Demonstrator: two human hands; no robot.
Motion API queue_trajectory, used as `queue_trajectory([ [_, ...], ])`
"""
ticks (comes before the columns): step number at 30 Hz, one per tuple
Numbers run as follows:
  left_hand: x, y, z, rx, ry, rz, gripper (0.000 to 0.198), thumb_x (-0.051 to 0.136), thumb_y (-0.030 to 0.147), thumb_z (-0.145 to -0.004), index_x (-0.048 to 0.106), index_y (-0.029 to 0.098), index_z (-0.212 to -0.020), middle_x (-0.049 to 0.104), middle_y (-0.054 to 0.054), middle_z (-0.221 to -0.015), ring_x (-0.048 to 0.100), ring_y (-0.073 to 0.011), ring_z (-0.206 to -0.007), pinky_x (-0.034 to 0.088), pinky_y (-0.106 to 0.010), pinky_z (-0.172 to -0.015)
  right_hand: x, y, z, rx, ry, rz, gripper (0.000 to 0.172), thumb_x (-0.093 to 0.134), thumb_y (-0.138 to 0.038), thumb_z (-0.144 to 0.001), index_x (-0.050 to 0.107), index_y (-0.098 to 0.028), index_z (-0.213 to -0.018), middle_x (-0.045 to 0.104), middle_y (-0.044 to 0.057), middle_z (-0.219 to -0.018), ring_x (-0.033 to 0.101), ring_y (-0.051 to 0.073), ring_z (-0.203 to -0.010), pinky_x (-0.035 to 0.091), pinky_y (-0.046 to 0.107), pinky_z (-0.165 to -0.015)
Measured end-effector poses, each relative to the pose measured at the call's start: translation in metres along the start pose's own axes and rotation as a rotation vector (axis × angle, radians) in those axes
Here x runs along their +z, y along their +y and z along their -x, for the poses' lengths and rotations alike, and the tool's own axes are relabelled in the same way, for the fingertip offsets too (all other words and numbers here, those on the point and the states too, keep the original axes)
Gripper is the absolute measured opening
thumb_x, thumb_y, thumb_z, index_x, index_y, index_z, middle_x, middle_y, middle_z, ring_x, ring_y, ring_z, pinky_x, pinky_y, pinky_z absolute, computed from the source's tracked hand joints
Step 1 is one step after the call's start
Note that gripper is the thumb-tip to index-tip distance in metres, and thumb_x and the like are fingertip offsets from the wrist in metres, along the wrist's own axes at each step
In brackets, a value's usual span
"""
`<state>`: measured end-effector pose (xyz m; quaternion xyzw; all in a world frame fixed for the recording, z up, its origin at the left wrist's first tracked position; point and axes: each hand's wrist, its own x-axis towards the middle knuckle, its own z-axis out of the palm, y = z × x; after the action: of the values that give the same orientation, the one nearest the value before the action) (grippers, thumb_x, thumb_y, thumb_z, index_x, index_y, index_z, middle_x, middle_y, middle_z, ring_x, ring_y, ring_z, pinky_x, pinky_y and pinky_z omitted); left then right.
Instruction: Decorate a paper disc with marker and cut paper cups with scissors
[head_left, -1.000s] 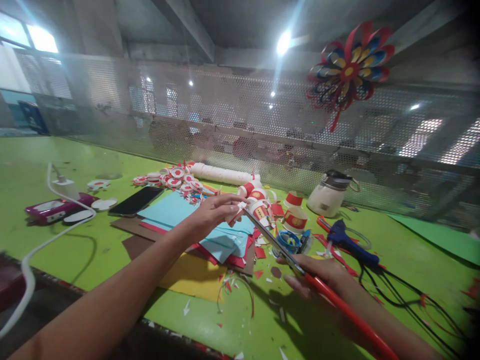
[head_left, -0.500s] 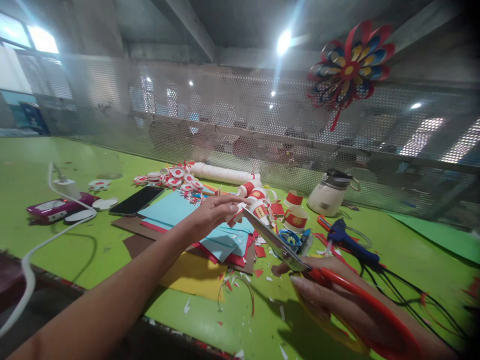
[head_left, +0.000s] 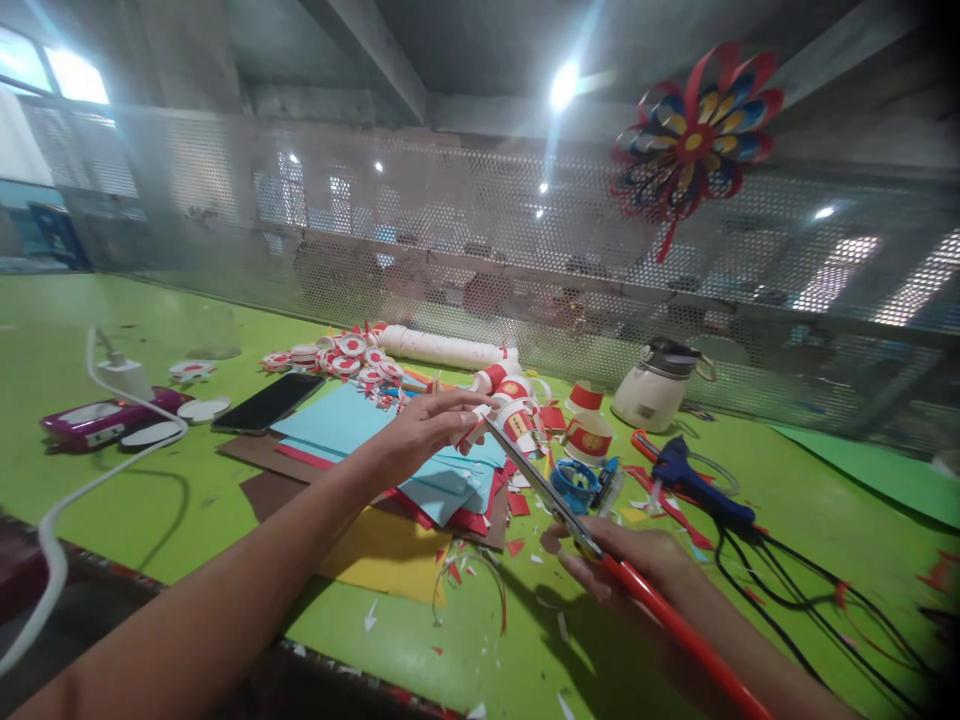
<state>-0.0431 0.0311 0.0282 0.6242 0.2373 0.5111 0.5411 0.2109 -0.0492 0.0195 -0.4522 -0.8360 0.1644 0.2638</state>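
Note:
My left hand [head_left: 420, 432] is stretched out over the green table [head_left: 225, 520] and pinches a small red-and-white paper piece [head_left: 471, 428] at its fingertips. My right hand [head_left: 630, 565] grips red-handled scissors [head_left: 559, 500]. Their metal blades point up and left and their tips meet the paper piece. Below the left hand lies a stack of blue, red, brown and yellow card sheets [head_left: 390, 470]. Red and white paper scraps [head_left: 517, 545] are scattered between my hands.
Red-and-white paper cups [head_left: 589, 435] and round discs [head_left: 341, 360] sit behind the sheets. A blue glue gun [head_left: 694, 480] with black cables lies at right, a white pot [head_left: 652, 385] behind it. A phone [head_left: 266, 402], power bank [head_left: 101, 420] and white cable lie at left.
The scissor handles spread apart half a second ago and are together again now. My left hand has kept the paper piece in the same place.

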Motion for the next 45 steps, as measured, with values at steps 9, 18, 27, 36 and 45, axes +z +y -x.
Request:
queue_trajectory([
  [9,-0.008,0.002,-0.001,0.060,-0.019,-0.150,0.035,0.064,0.030,-0.077,0.071,0.014,-0.108,0.065,-0.011,-0.092,0.053,-0.0157,-0.074,0.038,-0.030,-0.063,-0.021,-0.010,0.003,-0.037,-0.113,-0.044,0.031,0.044,-0.039,-0.093,0.066,-0.021,-0.080,0.067,0.002,-0.064,0.062,0.017,-0.057,0.050,0.024,-0.055],
  [18,-0.010,-0.004,-0.004,0.004,0.023,-0.196,0.033,0.063,0.032,-0.078,0.070,0.012,-0.104,0.062,-0.007,-0.077,0.052,-0.0144,-0.068,0.038,-0.029,-0.060,-0.016,-0.017,0.002,0.034,-0.107,0.059,0.024,0.046,-0.030,-0.092,0.069,-0.025,-0.097,0.075,0.004,-0.095,0.069,0.024,-0.085,0.052,0.032,-0.072],
  [27,-0.006,0.003,-0.001,-0.040,0.006,-0.020,0.034,0.069,0.032,-0.073,0.071,0.010,-0.098,0.065,-0.011,-0.081,0.055,-0.0162,-0.070,0.036,-0.029,-0.059,-0.035,0.019,-0.008,0.028,0.174,0.037,0.028,0.054,-0.036,-0.086,0.069,-0.016,-0.099,0.073,0.007,-0.080,0.068,0.020,-0.068,0.051,0.028,-0.060],
  [36,-0.006,0.005,-0.001,0.011,0.043,0.003,0.040,0.070,0.031,-0.074,0.069,0.011,-0.109,0.065,-0.013,-0.093,0.057,-0.0175,-0.077,0.040,-0.030,-0.064,-0.029,-0.009,-0.003,0.004,-0.115,0.040,0.028,0.049,-0.036,-0.094,0.070,-0.024,-0.108,0.071,0.008,-0.117,0.067,0.025,-0.101,0.052,0.035,-0.083],
  [45,-0.007,0.000,-0.001,0.033,-0.040,-0.102,0.036,0.068,0.031,-0.078,0.069,0.013,-0.109,0.065,-0.011,-0.093,0.057,-0.0171,-0.078,0.040,-0.030,-0.065,-0.027,-0.009,-0.002,-0.023,-0.142,0.046,0.028,0.044,-0.038,-0.097,0.068,-0.026,-0.103,0.074,0.004,-0.105,0.069,0.020,-0.088,0.052,0.030,-0.077],
])
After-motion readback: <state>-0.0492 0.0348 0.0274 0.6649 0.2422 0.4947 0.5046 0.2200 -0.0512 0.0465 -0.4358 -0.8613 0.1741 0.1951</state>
